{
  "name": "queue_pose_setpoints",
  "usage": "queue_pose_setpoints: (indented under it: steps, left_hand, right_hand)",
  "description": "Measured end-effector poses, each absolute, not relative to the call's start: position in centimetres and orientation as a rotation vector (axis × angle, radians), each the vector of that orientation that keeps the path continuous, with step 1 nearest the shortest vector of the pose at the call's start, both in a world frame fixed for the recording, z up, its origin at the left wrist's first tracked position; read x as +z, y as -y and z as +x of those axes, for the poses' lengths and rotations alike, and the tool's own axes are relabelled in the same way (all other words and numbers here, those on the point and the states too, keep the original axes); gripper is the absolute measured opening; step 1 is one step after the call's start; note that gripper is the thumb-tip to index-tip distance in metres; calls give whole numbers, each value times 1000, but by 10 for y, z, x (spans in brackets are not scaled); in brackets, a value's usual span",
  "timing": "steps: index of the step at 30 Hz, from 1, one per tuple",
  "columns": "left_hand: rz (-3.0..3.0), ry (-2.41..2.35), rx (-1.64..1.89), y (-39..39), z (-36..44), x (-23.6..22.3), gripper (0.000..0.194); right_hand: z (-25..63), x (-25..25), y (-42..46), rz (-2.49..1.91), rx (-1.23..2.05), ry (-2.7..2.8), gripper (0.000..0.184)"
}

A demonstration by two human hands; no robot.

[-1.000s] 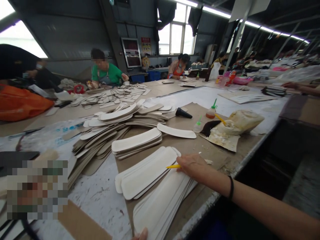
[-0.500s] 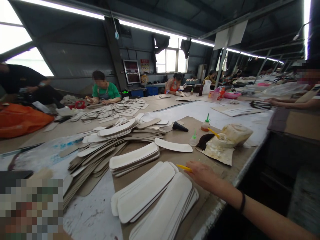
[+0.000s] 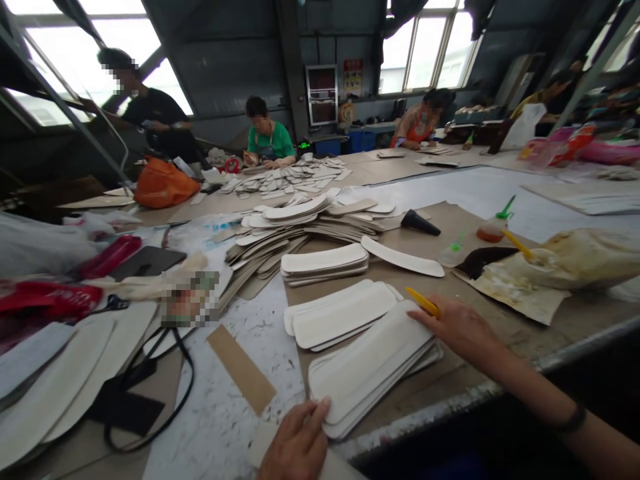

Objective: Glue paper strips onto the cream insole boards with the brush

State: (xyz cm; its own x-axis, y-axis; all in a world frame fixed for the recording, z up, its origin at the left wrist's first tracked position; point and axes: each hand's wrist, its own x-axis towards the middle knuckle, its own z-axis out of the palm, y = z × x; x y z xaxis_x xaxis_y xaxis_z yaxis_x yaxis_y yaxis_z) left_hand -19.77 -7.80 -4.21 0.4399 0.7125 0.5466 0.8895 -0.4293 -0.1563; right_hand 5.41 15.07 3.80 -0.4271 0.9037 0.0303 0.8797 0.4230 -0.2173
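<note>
My right hand (image 3: pixel 463 327) is closed around a yellow stick-like tool (image 3: pixel 423 303), at the far end of the nearest stack of white curved panels (image 3: pixel 373 363). At that stack's near left corner, the fingers of my left hand (image 3: pixel 296 443) are bent in a pinch on the panel edge. A pale flat piece (image 3: pixel 260 443) shows beneath the left hand, partly hidden. Behind lie a second fanned stack (image 3: pixel 345 310), a neat third stack (image 3: pixel 325 261) and a single curved panel (image 3: pixel 403 257).
Right of the stacks lies a glue-smeared bag (image 3: pixel 585 257) with another yellow stick (image 3: pixel 517 245), near two green-tipped bottles (image 3: pixel 495 228). A dark cone (image 3: pixel 421 223) lies behind. Large panels (image 3: pixel 75 380) and a black cord (image 3: pixel 187 373) are at left. Co-workers (image 3: pixel 273 140) sit across the table.
The view has swung left and down. My left hand has come into view at the nearest stack. My right hand, still holding the yellow tool, is now over that stack's far end.
</note>
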Motion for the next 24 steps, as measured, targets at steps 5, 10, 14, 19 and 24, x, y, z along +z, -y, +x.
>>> queue_pose_setpoints:
  steps: [5,10,14,19,24]
  left_hand:
    - [-2316,1473,-726,82,-199,-62,25]
    - [-2380,1575,-652,89,-199,-50,25]
    - [-2418,1633,-619,88,-196,-44,25]
    - [-2332,1552,-816,84,-197,-60,31]
    - [-2399,1752,-1234,89,-200,-48,21]
  right_hand:
    - [57,36,-159,-1688,288,2538,28]
    - [53,40,-146,-1716,226,2584,23]
    - [45,50,-120,-1709,49,2593,17]
    - [40,64,-120,-1673,220,2464,20]
    - [49,69,-145,-1562,934,2374,32]
